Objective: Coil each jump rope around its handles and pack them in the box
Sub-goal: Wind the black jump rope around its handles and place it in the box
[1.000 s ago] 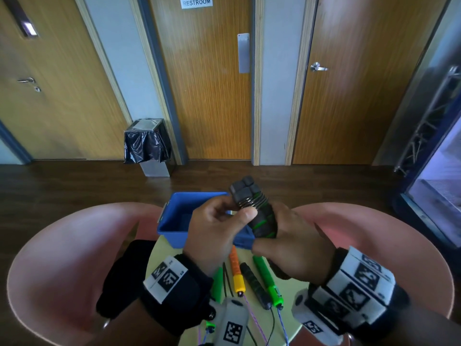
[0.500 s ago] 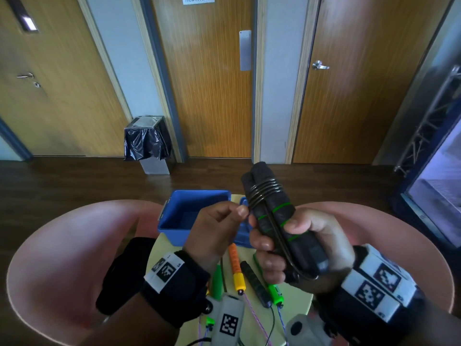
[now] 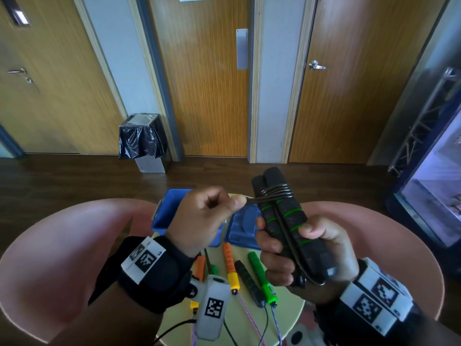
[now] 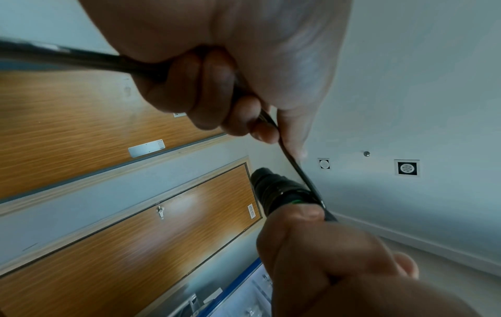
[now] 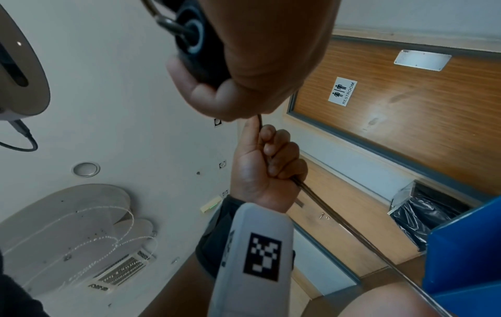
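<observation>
Right hand (image 3: pixel 309 248): grips 2 black handles (image 3: pixel 282 218) upright above the desk (image 3: pixel 287 308)
Left hand (image 3: pixel 207 218): pinches black rope (image 4: pixel 81 61) beside its coils
Box (image 3: pixel 169 211): blue, behind the hands

Both hands raised: left hand (image 3: pixel 204 221) fisted, pinching; right hand (image 3: pixel 306 253) curled, gripping.

Three wooden doors (image 3: pixel 207 91) line the far wall; the middle one carries a RESTROOM sign (image 5: pixel 342 91) and a metal push plate (image 3: pixel 242 48), the right one a lever handle (image 3: pixel 316 66). A bin with a black liner (image 3: pixel 142 141) stands on the dark wood floor (image 3: pixel 74 178). Two pink chairs (image 3: pixel 62 245) flank a round pale-green table (image 3: pixel 287 310)
</observation>
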The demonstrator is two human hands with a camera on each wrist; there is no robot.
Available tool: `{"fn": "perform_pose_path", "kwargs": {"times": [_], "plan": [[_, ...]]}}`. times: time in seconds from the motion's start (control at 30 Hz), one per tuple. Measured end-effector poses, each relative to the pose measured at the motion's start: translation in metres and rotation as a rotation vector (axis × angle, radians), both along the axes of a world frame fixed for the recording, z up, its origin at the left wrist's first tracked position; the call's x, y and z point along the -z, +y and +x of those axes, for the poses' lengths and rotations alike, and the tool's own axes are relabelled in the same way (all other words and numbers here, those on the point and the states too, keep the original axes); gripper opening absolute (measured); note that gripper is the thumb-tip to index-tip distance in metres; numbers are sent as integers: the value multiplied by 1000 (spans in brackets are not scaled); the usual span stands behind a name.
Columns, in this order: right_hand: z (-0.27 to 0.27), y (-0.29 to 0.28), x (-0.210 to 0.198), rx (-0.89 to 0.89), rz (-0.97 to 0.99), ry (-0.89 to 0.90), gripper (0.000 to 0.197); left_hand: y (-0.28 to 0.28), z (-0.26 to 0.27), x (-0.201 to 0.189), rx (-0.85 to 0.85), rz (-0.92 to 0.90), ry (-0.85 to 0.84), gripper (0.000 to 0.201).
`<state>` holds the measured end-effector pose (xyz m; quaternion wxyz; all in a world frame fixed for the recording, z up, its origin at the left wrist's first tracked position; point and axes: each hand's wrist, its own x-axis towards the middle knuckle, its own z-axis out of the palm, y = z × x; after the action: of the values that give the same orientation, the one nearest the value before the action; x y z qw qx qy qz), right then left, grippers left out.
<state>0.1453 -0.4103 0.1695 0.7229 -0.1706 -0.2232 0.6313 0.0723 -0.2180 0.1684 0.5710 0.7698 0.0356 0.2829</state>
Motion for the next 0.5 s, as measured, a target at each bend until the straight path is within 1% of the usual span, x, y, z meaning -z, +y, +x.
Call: {"fn": "perform_pose_path", "kwargs": {"times": [0.17, 0.3, 0.43, 0.5], "plan": [[2, -8, 5, 42, -91, -25, 49, 5, -3, -1, 0, 47, -5, 58], [4, -11, 3, 38, -81, -23, 50, 2, -3, 1, -10, 51, 8, 59], [4, -11, -1, -11, -13, -2, 49, -18, -2, 7, -26, -10, 31, 45], [1, -9, -2, -16, 10, 9, 49, -25, -1, 12, -29, -46, 27, 42]]}}
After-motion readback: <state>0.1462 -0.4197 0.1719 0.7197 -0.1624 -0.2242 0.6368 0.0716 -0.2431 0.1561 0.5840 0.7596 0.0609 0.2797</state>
